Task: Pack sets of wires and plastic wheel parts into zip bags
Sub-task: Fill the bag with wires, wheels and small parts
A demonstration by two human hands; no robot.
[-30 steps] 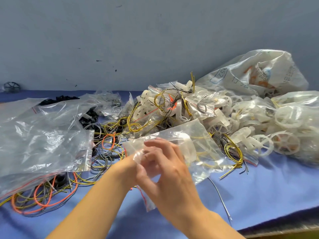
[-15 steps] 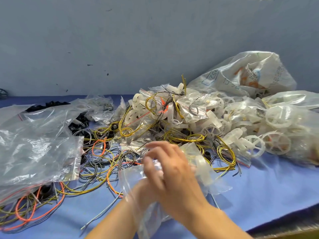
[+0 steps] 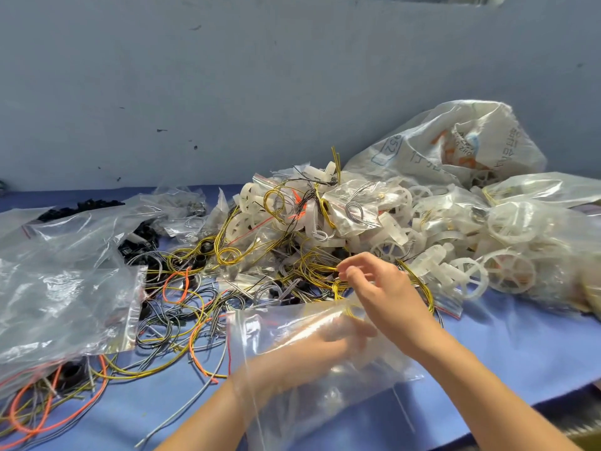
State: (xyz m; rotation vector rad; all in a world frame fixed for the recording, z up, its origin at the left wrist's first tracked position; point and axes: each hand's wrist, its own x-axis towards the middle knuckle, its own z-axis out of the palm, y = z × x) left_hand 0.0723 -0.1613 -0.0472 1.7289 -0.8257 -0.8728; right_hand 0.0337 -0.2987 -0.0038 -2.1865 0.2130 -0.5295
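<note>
Blue tabletop [image 3: 520,346], wall behind. Far beyond the right hand [image 3: 387,297] slumps a large printed sack [image 3: 455,148], its mouth toward the heap and wheels showing inside, probably the bulk stock. Beside and beyond that hand lies the heap of white plastic wheels [image 3: 507,271], some loose, some already in small bags; one such packet [image 3: 354,206] shows a grey wire loop. Well out past the left hand [image 3: 322,348] is a slack stack of clear bags [image 3: 65,304], likely kept within reach for refills. Between that stack and the hands spreads a tangle of loose wires [image 3: 182,307], orange, grey and yellow. The zip bag [image 3: 357,379] being filled drapes over the left hand and wrist, mouth turned toward the right hand, apparently so that parts can be fed straight in. Right hand pinches a coil of yellow wire [image 3: 318,271] at its fingertips [image 3: 341,273], just above the bag mouth; a strand trails under the palm to the bag edge. The left hand shows only through the film: I cannot tell whether its fingers clasp the plastic or lie flat, nor whether it sits inside or beneath. Bag contents unreadable. Lower bag edge and both forearms are cut off by the frame.
</note>
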